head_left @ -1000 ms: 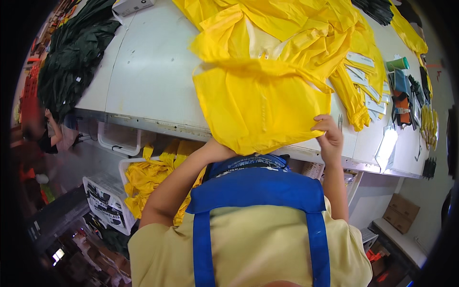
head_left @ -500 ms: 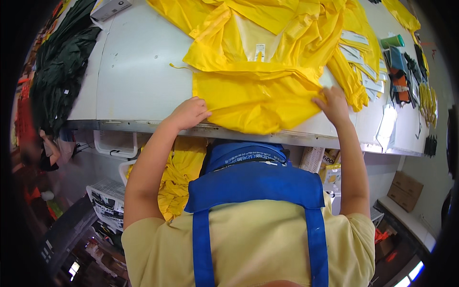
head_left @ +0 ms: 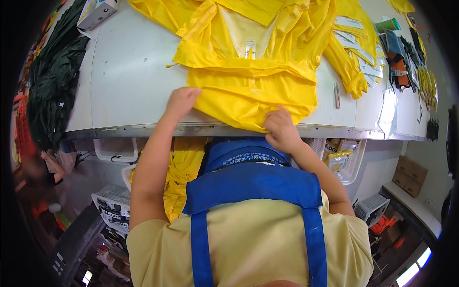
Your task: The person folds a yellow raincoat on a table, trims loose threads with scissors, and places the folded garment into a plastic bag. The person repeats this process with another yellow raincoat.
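Note:
A yellow raincoat lies spread on the white table, its nearest part folded in flat layers with a rounded lower edge. My left hand is closed on the left edge of this folded part, thumb and fingers pinched together. At the near edge, right of the middle, the curled fingers of my right hand grip the yellow fabric. A white label shows inside the garment's neck area. To the right of the raincoat lies a small pointed tool with a pinkish handle.
Dark green garments hang over the table's left end, near a white box. Yellow garments with white paper cards lie at the right, beside a green roll. Under the table are a white basket and more yellow fabric.
My right hand has moved from the raincoat's right edge down and left to its near edge. My left hand has shifted slightly up and left. The pink-handled tool has come into sight.

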A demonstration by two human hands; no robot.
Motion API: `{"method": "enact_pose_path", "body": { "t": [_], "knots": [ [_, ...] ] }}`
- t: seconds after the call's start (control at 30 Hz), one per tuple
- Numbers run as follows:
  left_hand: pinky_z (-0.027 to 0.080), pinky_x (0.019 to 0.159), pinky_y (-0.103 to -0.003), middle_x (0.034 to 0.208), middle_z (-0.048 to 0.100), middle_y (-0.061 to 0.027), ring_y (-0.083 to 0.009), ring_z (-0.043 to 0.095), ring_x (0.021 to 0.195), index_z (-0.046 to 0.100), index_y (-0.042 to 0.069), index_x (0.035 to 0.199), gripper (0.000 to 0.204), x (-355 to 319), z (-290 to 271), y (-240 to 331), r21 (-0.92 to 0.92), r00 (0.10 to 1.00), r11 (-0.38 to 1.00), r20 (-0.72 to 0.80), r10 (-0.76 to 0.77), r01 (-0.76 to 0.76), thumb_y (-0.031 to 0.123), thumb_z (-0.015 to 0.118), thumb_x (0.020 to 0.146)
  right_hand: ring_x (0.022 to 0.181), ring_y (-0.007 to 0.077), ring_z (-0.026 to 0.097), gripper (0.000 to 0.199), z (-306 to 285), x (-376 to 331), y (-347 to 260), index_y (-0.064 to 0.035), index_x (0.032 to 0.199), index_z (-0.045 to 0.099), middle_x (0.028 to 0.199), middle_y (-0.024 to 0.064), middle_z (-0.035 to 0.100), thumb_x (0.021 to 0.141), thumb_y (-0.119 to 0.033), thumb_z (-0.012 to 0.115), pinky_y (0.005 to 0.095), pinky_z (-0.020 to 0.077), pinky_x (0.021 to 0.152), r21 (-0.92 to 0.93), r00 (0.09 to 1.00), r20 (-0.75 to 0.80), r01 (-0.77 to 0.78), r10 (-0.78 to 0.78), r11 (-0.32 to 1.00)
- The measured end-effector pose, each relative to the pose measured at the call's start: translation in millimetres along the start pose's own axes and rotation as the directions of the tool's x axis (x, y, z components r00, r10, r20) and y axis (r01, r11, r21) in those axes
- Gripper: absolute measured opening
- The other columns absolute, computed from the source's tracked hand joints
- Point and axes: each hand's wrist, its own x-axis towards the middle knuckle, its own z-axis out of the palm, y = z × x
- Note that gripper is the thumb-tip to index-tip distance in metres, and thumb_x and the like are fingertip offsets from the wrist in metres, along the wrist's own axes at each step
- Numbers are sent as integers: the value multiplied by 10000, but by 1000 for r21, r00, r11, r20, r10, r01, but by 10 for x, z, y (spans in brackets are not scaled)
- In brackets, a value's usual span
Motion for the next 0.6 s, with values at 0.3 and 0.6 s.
{"method": "enact_pose_path", "body": {
  "t": [0.3, 0.6],
  "knots": [
    [470, 732, -396, 861, 608, -96, -301, 578, 832, 625, 46, 977, 220, -297, 507, 664, 153, 750, 753, -86, 655, -640, 169, 644, 796, 894, 307, 593, 482, -368, -467, 427, -61, 1171, 549, 1147, 149, 584, 710, 72, 500, 361, 480, 744, 187, 767, -370, -492, 525, 850],
    [497, 749, -399, 885, 625, -120, -306, 611, 853, 623, 61, 919, 364, -445, 1188, 1048, 127, 896, 918, 301, 326, -377, 383, 697, 764, 744, 180, 546, 113, -450, -732, 1357, 7, 892, 593, 814, 87, 584, 872, -104, 601, 281, 450, 711, 423, 846, 35, -494, 531, 759]
  ]
}}
